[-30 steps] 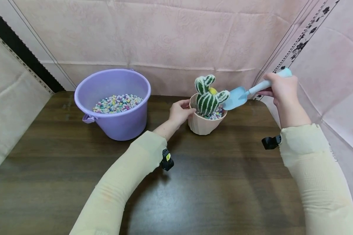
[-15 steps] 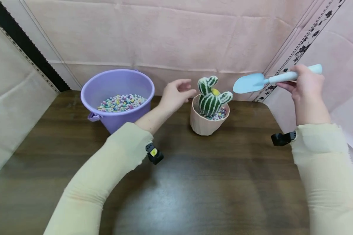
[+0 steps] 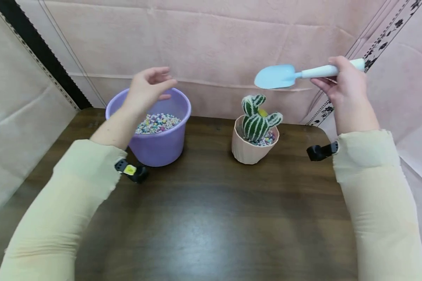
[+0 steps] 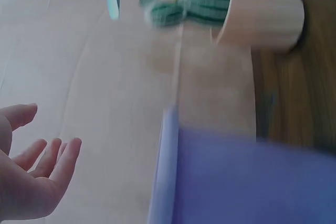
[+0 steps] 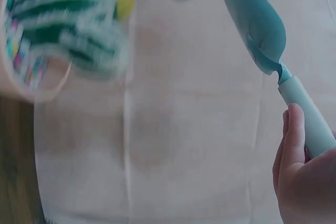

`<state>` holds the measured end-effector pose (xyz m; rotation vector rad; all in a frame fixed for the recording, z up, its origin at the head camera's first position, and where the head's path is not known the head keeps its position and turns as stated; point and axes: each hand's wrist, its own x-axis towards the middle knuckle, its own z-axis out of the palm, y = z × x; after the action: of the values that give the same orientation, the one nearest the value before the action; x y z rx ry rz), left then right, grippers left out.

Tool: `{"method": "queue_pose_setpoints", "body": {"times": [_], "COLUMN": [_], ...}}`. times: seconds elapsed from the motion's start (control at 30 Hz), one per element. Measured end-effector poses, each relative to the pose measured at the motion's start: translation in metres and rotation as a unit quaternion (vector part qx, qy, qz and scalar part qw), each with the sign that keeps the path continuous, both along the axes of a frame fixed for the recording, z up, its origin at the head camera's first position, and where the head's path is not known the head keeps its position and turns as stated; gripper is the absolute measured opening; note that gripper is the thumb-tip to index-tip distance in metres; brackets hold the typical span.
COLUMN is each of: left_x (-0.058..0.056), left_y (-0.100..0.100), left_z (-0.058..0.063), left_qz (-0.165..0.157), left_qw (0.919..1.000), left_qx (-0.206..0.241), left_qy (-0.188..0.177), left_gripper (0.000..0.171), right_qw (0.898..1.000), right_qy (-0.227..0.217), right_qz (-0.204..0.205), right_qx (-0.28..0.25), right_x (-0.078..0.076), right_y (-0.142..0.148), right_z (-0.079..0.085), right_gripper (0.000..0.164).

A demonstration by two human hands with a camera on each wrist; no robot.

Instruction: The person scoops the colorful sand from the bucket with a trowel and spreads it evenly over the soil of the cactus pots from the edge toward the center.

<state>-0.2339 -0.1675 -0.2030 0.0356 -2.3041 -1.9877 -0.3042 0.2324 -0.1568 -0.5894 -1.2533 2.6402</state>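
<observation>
My right hand [image 3: 349, 86] grips the pale handle of a light blue garden trowel [image 3: 276, 77], held roughly level above the plant. Below the blade stands a cream flowerpot [image 3: 247, 151] with a knitted green-and-white cactus [image 3: 256, 128] bearing a yellow bloom. Colourful small pebbles or beads [image 3: 266, 139] lie around the cactus foot. My left hand [image 3: 145, 89], holding nothing, hovers over a purple bucket [image 3: 158, 151] that contains more such beads [image 3: 157, 124]. Its fingers are loosely bent, seen also in the left wrist view. Sleeve and forearm hide part of the bucket's left side.
Bucket and pot stand apart near the back of a dark wooden table [image 3: 204, 195]. Pinkish cloth [image 3: 218, 47] hangs behind the table, with more cloth on both sides. Each wrist carries a small black camera.
My left hand has let go of the pot's rim and moved left to above the bucket. The trowel has come away from the pot, gone right, then risen and come back left over it.
</observation>
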Motion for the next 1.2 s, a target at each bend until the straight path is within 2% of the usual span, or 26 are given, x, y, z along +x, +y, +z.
{"method": "queue_pose_setpoints", "body": {"times": [0.13,0.23,0.33,0.47,0.63,0.73,0.8,0.87,0.97,1.03,1.1,1.2], "left_x": [0.0,-0.001,0.0,0.002,0.005,0.007,0.009,0.011,0.013,0.015,0.015,0.017], "left_y": [-0.038,-0.064,-0.084,-0.1,-0.112,-0.115,-0.116,-0.115,-0.113,-0.11,-0.107,-0.101], "left_z": [-0.005,-0.014,-0.024,-0.034,-0.044,-0.052,-0.058,-0.065,-0.072,-0.074,-0.075,-0.076], "left_qz": [0.032,0.06,0.095,0.132,0.159,0.163,0.147,0.12,0.097,0.097,0.099,0.099], "left_qw": [0.9992,0.9968,0.9938,0.9887,0.9815,0.9797,0.9808,0.9836,0.9853,0.9856,0.9861,0.9863], "left_qx": [0.015,0.043,0.039,0.003,-0.01,-0.031,-0.042,-0.032,0.003,0.025,0.026,0.024], "left_qy": [-0.018,-0.029,-0.042,-0.072,-0.106,-0.113,-0.121,-0.13,-0.141,-0.136,-0.131,-0.13], "left_gripper": [0.058,0.062,0.064,0.065,0.066,0.065,0.067,0.068,0.068,0.066,0.064,0.062], "right_qw": [1.0,0.999,0.996,0.994,0.988,0.982,0.975,0.967,0.948,0.929,0.901,0.848], "right_qy": [0.003,-0.001,-0.005,0.0,0.013,0.022,0.031,0.035,0.043,0.044,0.044,0.038], "right_qz": [0.026,0.047,0.068,0.082,0.103,0.119,0.13,0.142,0.153,0.153,0.149,0.14], "right_qx": [0.011,0.027,0.048,0.078,0.117,0.149,0.177,0.209,0.274,0.335,0.404,0.51], "right_x": [-0.006,-0.009,-0.01,-0.009,-0.004,0.0,0.001,0.002,0.002,0.002,0.001,0.002], "right_y": [-0.035,-0.062,-0.086,-0.114,-0.147,-0.166,-0.177,-0.187,-0.203,-0.214,-0.224,-0.237], "right_z": [-0.001,-0.004,-0.009,-0.018,-0.028,-0.036,-0.042,-0.048,-0.059,-0.065,-0.072,-0.081], "right_gripper": [0.029,0.026,0.021,0.021,0.022,0.022,0.021,0.02,0.02,0.02,0.02,0.021]}}
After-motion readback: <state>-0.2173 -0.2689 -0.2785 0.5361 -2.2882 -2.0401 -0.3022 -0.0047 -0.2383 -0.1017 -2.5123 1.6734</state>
